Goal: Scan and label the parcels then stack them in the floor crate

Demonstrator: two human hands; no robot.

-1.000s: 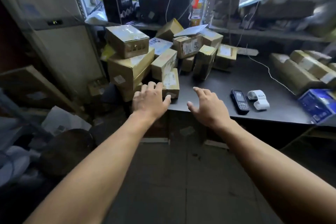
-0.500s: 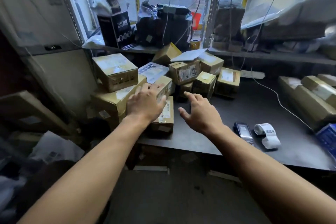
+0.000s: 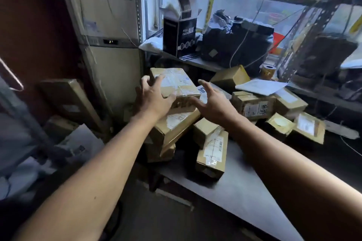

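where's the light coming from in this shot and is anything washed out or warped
Head view: light enters through the window behind the shelves, which is hazy and overexposed; the parcels get soft light, while the floor under the table and the left side stay dim. Wide-angle distortion bends the shelf uprights and stretches both forearms. The left hand and right hand look fairly sharp.

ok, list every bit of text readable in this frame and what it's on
"FULL FACE MASK": black carton on the shelf.
"21": lit display on the tall white unit.
Labels on the top parcel the left hand touches, and on the other parcels: too blurred to read.
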